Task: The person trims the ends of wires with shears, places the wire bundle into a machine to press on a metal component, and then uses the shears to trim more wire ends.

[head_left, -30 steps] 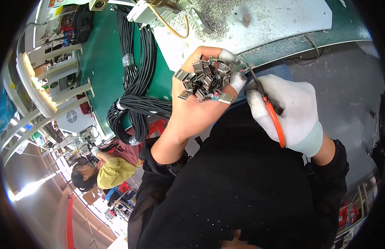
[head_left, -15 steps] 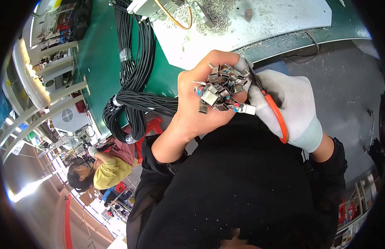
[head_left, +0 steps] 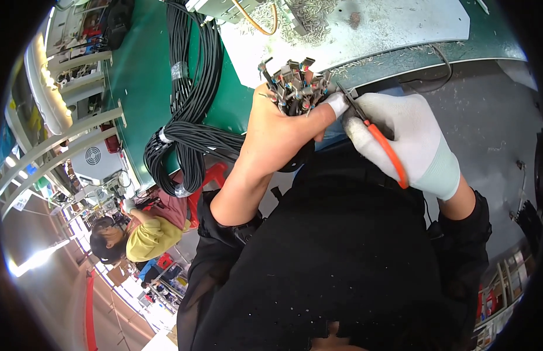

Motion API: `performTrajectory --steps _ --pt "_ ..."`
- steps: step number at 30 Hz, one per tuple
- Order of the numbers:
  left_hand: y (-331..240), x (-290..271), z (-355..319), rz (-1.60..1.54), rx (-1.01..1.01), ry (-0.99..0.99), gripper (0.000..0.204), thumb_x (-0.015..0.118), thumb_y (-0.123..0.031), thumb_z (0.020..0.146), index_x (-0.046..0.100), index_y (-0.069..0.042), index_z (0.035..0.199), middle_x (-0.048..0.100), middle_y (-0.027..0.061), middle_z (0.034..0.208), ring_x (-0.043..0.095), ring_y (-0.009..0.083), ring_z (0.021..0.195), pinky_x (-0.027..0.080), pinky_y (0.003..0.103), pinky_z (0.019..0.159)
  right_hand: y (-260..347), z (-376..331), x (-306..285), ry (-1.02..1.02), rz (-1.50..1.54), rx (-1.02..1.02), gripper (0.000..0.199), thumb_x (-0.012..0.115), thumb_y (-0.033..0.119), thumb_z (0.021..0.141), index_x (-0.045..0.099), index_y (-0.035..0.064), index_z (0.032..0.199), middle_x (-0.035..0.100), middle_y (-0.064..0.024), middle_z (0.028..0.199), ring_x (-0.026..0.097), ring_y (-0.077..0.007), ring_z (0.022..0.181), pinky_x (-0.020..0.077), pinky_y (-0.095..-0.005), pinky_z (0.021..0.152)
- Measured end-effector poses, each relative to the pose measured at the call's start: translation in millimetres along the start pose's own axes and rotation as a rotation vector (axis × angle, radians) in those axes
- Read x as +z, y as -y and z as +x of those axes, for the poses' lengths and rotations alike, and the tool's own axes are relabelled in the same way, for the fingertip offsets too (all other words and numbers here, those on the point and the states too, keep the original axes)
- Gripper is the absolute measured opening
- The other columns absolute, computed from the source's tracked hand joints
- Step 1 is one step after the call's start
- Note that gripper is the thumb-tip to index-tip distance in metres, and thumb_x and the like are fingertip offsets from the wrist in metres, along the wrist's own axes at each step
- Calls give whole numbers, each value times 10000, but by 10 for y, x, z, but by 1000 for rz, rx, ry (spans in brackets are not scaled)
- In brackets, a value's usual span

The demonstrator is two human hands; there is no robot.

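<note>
A loose bouquet of small silver metal connectors with bits of coloured wire stands in the bare left hand, which wears a white cover on its thumb tip. The left fingers are curled around the bundle, mostly hidden behind it, and the thumb presses across its near side; the metal ends fan up and outward from the fist, roughly away from the body.

The right hand in a white knitted glove grips a slim hand tool with dark metal jaws and orange handles, its fingers folded tight about it. The tool's long axis slants from lower right to upper left, its tip ending just beside the covered thumb, so the connectors lie left of the tip, with the thumb nearest to it. The left hand has the bundle; the right is the one just beside it. Whether the tool's jaws are parted, I cannot tell
</note>
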State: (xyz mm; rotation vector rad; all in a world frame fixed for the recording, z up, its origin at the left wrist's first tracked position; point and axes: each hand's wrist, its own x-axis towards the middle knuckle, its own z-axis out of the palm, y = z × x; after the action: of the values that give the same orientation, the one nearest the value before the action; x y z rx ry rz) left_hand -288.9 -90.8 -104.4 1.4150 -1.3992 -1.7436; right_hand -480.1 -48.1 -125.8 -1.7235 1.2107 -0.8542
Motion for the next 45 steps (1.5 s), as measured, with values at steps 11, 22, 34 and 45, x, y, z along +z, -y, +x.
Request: performTrajectory --steps 11,22,34,45 --pt "197 -603 449 -701 -112 16 115 641 -98 878 622 7 919 580 29 725 520 119 597 469 281 596 -86 399 -233 -10 287 288 251 565 206 917 595 5 770 505 -63 542 520 -124 485 398 -296 477" --pt "2 -727 985 -338 -32 -74 159 686 -107 827 641 10 925 629 63 760 600 153 665 495 289 630 -455 1343 -141 57 355 95 261 585 239 917 568 -3 820 523 -22 563 536 -90 474 430 -241 452" --pt "-107 -787 1026 -70 44 -11 164 715 -75 762 646 11 884 647 73 742 617 154 643 505 276 620 -279 1532 -412 304 416 325 289 618 252 895 617 1 751 641 -102 621 603 -154 471 444 -262 433" --pt "-103 -786 1020 1 69 -24 126 723 -86 759 677 11 825 649 63 704 611 137 632 491 270 619 -787 1467 -118 68 267 -282 255 593 229 919 627 -21 956 566 -55 569 584 -115 510 473 -245 478"
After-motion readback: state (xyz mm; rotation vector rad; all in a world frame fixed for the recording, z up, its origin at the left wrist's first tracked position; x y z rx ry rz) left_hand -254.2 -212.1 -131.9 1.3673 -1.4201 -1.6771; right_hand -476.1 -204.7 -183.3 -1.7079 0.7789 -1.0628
